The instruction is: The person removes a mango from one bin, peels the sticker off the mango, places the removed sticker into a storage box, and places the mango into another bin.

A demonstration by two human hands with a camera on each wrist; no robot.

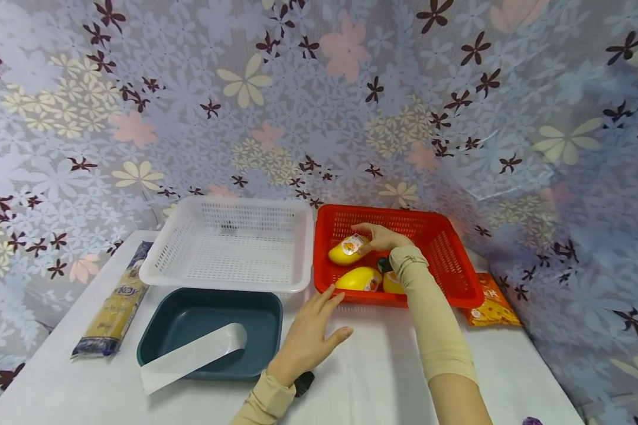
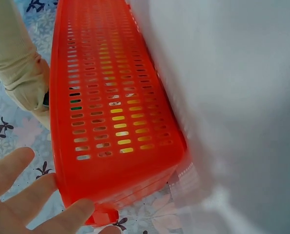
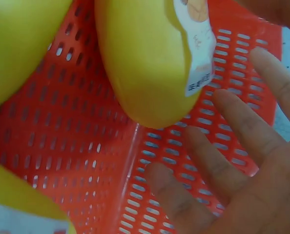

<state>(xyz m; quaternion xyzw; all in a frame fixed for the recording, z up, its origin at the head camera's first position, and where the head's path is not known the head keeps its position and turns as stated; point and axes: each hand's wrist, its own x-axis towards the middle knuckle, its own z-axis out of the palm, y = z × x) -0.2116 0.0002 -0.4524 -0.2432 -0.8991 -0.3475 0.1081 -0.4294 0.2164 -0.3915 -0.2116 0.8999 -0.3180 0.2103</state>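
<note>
Inside the red basket (image 1: pixel 457 260) lie three smooth yellow ovals with printed labels, their kind unclear. My right hand (image 1: pixel 384 238) reaches in beside the rear yellow oval (image 1: pixel 345 251), whose white label (image 3: pixel 198 53) faces the hand. In the right wrist view the spread fingers (image 3: pixel 238 122) show a gap from it. Toward the front lie another yellow oval (image 1: pixel 357 278) and a third yellow oval (image 1: pixel 391 284), partly hidden by my right wrist. My left hand (image 1: pixel 309 335) has its fingers extended, with fingertips right at the basket's front left corner.
Left of the red basket stands a white basket (image 1: pixel 228 283). In front of it sits a dark teal tub (image 1: pixel 165 324) with a white strip (image 1: pixel 191 357) across it. A pasta packet (image 1: pixel 118 307) lies far left, an orange snack bag (image 1: pixel 491 304) at the right.
</note>
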